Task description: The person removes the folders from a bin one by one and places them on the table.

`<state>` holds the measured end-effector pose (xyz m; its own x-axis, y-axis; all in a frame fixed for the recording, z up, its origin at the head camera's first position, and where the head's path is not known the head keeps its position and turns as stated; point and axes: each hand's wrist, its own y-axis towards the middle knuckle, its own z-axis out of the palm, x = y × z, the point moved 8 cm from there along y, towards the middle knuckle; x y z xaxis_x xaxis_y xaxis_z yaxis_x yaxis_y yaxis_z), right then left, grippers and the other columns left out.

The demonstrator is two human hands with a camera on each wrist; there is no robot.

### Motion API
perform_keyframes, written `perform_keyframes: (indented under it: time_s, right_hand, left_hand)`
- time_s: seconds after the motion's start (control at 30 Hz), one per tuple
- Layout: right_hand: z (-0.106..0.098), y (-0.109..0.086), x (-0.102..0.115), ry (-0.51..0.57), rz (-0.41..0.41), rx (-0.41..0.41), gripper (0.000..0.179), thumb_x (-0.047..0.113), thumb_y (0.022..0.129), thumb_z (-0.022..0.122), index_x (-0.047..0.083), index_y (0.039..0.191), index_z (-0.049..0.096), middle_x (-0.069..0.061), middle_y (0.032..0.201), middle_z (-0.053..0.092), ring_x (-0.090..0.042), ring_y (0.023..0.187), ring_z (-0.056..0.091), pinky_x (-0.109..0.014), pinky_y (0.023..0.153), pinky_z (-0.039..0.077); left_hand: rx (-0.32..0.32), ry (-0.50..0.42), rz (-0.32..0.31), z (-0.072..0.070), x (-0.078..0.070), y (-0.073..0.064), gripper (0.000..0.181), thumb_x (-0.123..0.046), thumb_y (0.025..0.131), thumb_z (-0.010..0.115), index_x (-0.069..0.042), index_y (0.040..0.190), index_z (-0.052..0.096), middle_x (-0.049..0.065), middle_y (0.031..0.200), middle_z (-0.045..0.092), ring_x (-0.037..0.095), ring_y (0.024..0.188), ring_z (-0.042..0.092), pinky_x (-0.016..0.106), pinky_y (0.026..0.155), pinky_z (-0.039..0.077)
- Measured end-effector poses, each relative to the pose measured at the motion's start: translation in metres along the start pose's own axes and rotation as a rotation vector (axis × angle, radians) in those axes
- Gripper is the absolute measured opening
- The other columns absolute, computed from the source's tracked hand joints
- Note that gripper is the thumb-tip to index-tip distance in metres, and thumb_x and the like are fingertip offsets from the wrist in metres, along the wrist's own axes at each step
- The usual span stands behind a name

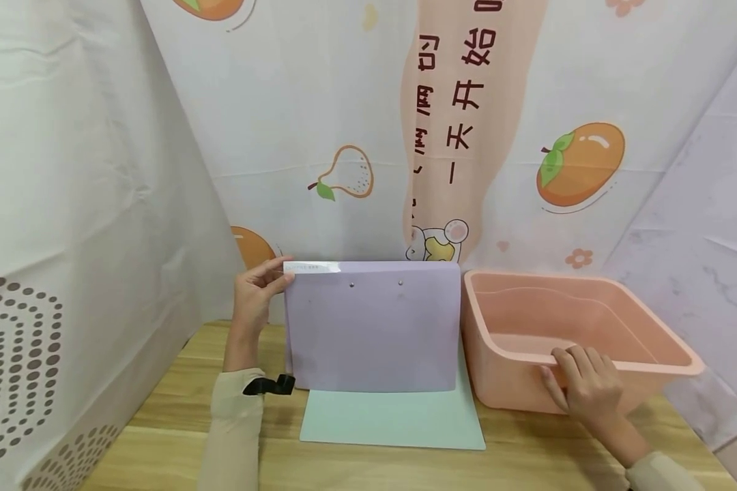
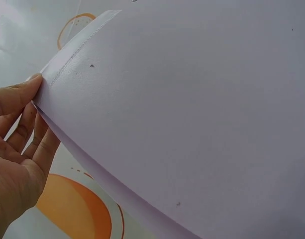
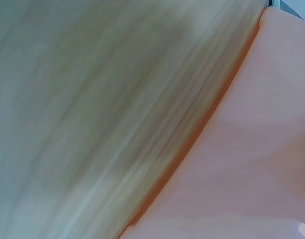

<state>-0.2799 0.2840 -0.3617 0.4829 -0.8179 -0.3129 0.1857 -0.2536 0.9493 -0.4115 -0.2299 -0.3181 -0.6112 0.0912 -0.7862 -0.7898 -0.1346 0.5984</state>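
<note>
A purple file folder (image 1: pixel 374 334) stands on its long edge, its label strip and two rivets near the top. My left hand (image 1: pixel 254 293) pinches its upper left corner, thumb in front and fingers behind. In the left wrist view the folder's cover (image 2: pixel 182 119) fills most of the picture, and the covers part slightly along the near side. Under it lies a flat mint-green folder (image 1: pixel 393 419), partly covered. My right hand (image 1: pixel 586 392) grips the front rim of a pink plastic basin (image 1: pixel 657 368), fingers over the rim and thumb outside.
The wooden table (image 1: pixel 160 423) carries everything. A printed curtain (image 1: pixel 270 116) hangs close behind the folder and basin, with more cloth at the left and right. The basin's left wall stands beside the purple folder's right edge.
</note>
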Motion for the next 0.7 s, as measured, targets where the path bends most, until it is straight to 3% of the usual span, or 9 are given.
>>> perform_keyframes:
  time_s: [0.23, 0.5, 0.7]
  right_hand:
    - [0.0, 0.006, 0.002, 0.009, -0.004, 0.006, 0.057, 0.043, 0.103, 0.05, -0.004, 0.073, 0.06, -0.019, 0.061, 0.053, -0.037, 0.047, 0.04, -0.048, 0.04, 0.026]
    - [-0.001, -0.002, 0.0, -0.012, 0.015, -0.004, 0.055, 0.043, 0.1, 0.051, -0.004, 0.072, 0.061, -0.018, 0.061, 0.055, -0.038, 0.048, 0.043, -0.047, 0.04, 0.025]
    - [0.001, -0.004, -0.001, -0.015, 0.02, -0.024, 0.055, 0.044, 0.1, 0.05, -0.003, 0.074, 0.06, -0.018, 0.061, 0.053, -0.037, 0.048, 0.041, -0.047, 0.041, 0.024]
  left_hand:
    - [0.015, -0.009, -0.003, 0.002, 0.002, 0.001, 0.03, 0.015, 0.088, 0.069, 0.021, 0.117, 0.064, -0.004, 0.081, 0.076, 0.009, 0.075, 0.072, 0.022, 0.068, 0.062]
    - [0.048, -0.004, -0.056, 0.002, 0.012, -0.001, 0.029, 0.012, 0.087, 0.073, 0.01, 0.116, 0.072, -0.003, 0.082, 0.075, 0.009, 0.077, 0.072, 0.023, 0.07, 0.062]
    - [0.068, 0.007, -0.054, -0.001, 0.01, -0.002, 0.03, 0.011, 0.086, 0.073, 0.008, 0.117, 0.072, -0.003, 0.083, 0.075, 0.009, 0.077, 0.071, 0.023, 0.069, 0.062]
